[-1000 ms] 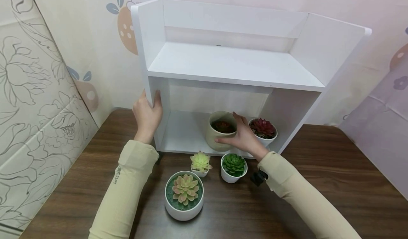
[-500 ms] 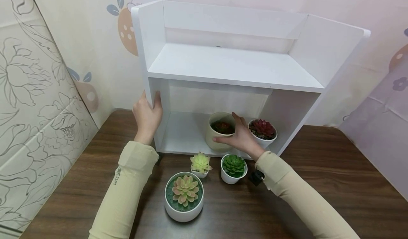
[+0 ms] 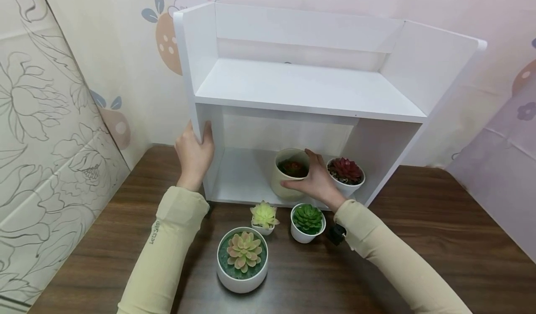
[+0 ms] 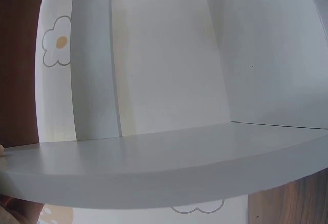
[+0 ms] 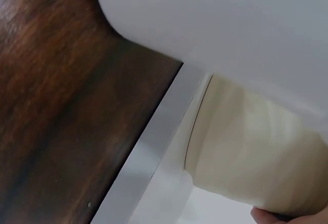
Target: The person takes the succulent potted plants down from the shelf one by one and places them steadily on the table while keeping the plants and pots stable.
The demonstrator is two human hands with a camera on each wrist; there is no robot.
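My right hand (image 3: 316,180) grips a cream-coloured pot (image 3: 281,187) with a dark reddish plant down inside it. That pot stands on the lower board of a white two-tier shelf (image 3: 310,83); in the right wrist view the pot's side (image 5: 246,147) sits just behind the board's front edge. My left hand (image 3: 194,156) holds the shelf's left side panel, thumb on the inner face. A red succulent in a white pot (image 3: 345,174) is right beside my right hand on the same board. In the left wrist view the side panel (image 4: 154,178) crosses the picture, with a fingertip at its left end.
In front of the shelf on the brown wooden table (image 3: 439,239) stand a green succulent (image 3: 307,220), a small yellow-green succulent (image 3: 264,215) and a larger pink-tipped succulent in a white bowl (image 3: 243,281). A patterned wall covering (image 3: 138,95) is behind the shelf.
Nearly still: my right hand and the cream pot keep almost the same place on the lower board, and the left hand keeps its hold on the side panel. The view tilts slightly.
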